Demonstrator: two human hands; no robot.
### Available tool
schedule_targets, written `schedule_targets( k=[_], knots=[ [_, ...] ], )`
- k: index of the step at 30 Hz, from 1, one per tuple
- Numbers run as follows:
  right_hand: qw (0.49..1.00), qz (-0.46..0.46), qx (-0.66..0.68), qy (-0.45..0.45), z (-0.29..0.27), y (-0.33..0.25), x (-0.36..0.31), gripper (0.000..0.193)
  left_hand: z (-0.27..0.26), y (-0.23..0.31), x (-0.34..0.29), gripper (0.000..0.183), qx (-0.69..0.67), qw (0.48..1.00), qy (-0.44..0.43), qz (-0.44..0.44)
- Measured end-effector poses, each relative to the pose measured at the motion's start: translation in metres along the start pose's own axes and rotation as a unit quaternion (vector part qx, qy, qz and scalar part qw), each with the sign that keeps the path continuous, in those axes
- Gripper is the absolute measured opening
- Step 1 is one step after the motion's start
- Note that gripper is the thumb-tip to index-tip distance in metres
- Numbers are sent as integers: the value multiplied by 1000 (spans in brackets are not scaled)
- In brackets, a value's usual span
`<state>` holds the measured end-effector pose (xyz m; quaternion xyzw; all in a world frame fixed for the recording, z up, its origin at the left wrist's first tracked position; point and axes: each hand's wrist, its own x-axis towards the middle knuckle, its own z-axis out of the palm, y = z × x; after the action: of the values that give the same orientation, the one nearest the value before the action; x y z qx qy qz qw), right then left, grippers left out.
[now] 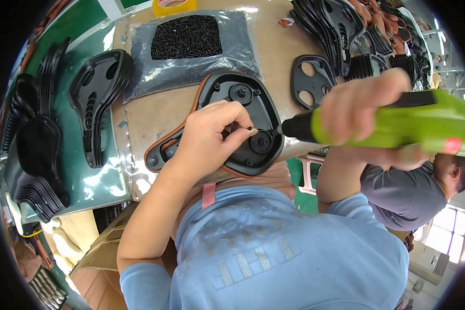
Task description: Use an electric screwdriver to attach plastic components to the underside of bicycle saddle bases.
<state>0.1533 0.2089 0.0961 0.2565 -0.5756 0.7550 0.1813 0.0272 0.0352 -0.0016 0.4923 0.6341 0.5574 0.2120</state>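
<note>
A bicycle saddle (261, 111) lies upside down in front of me, its black plastic underside framed by a brown cover edge. My left hand (209, 135) is over its middle, thumb and forefinger pinched on a small black screw (250, 128). With my right hand (359, 111) I grip a lime-green power screwdriver (413, 121) held sideways. Its dark nose points left, at the saddle's right edge in this view; whether it touches cannot be seen.
Behind the saddle lies a clear bag of black screws (186, 39), with yellow tape (174, 5) beyond. Black saddle bases (101, 82) are stacked at left, more (330, 26) at far right. A single black plate (312, 77) lies nearby. Another person (408, 194) sits at right.
</note>
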Motion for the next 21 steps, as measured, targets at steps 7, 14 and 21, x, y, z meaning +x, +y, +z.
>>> schedule_targets(
  k=[7, 14, 21],
  knots=[
    [997, -70, 24, -1, -12, 6, 11, 65, -4, 5, -7, 16, 3, 1000, 28, 11],
    [996, -81, 31, 24, -10, 15, 8, 64, -5, 6, -6, 18, 25, 999, 35, 17],
    [996, -75, 17, 42, -11, 12, 10, 61, -7, 5, 0, 21, 57, 997, 35, 40]
  ],
)
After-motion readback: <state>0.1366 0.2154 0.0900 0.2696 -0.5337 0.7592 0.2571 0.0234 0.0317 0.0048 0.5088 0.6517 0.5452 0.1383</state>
